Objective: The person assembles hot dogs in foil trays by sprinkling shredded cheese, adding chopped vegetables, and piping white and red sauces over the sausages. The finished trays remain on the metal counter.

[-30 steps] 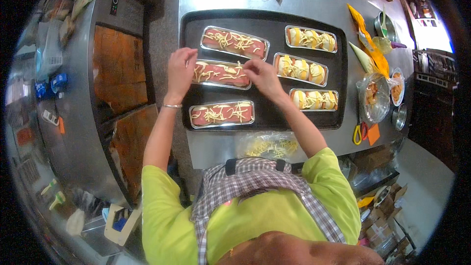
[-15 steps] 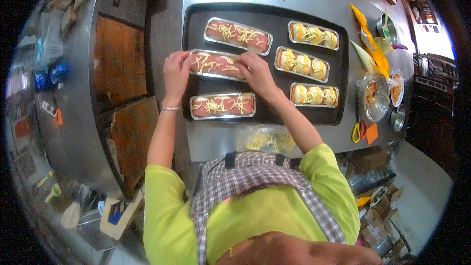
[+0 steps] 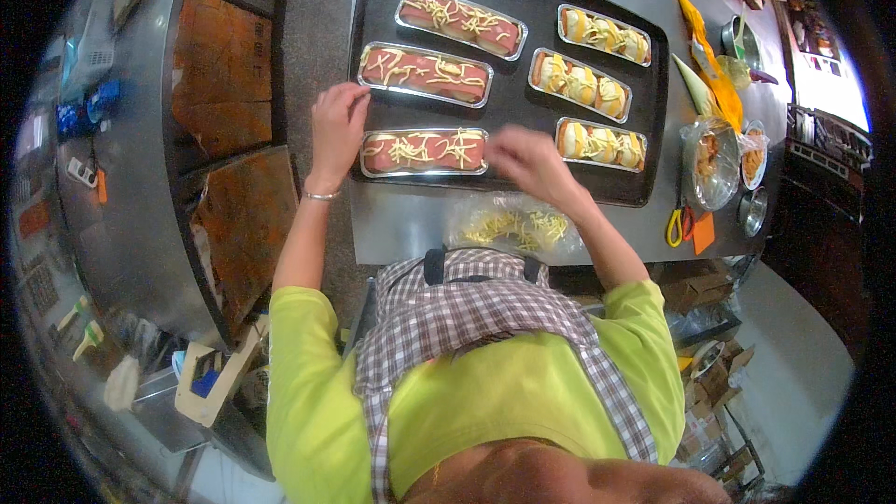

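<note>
Right hand [image 3: 530, 166] shifted to near-left foil tin [image 3: 425, 173]; left hand [image 3: 338, 126] nearby; both grips indeterminate. Tin likely light, flimsy: hold ends.

No legible text, labels, brands, numbers or signs in view

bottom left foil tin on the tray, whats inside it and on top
In the foil tin, a pink layer, perhaps sliced meat, shows, with pale shreds scattered on top. It covers the tin's floor and most of whatever lies beneath, so those cannot be seen.
</note>
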`<action>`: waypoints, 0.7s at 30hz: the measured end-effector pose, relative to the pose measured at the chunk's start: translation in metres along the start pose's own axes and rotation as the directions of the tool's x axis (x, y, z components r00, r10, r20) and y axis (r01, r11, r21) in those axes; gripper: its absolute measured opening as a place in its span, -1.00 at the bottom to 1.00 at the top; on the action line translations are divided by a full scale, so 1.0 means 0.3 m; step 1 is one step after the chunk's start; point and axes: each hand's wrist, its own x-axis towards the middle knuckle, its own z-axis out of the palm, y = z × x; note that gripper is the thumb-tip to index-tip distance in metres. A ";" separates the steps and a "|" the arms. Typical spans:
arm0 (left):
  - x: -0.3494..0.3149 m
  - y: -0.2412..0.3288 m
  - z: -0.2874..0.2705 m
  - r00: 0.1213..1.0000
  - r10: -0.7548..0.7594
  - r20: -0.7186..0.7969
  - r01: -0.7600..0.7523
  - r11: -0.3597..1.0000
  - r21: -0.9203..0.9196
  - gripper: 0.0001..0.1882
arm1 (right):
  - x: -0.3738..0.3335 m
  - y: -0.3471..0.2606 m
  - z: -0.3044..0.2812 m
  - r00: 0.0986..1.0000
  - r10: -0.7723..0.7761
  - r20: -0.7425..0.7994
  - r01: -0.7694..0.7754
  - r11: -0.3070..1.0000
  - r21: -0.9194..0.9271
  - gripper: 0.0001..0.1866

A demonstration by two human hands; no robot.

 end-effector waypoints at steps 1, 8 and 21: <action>-0.028 0.002 -0.004 1.000 -0.021 -0.003 0.021 1.000 -0.003 -0.84 | -0.074 -0.003 0.005 0.984 0.027 0.173 -0.032 0.999 0.021 -0.86; -0.225 0.039 -0.005 0.982 -0.189 0.014 0.189 0.977 -0.100 -0.85 | -0.389 0.157 0.220 0.950 0.106 0.293 0.049 0.878 -0.475 -0.72; -0.150 0.191 0.079 0.997 0.069 -0.036 -0.071 0.994 -0.079 -0.80 | -0.440 0.208 0.254 0.994 0.081 0.067 -0.046 0.909 -0.415 -0.85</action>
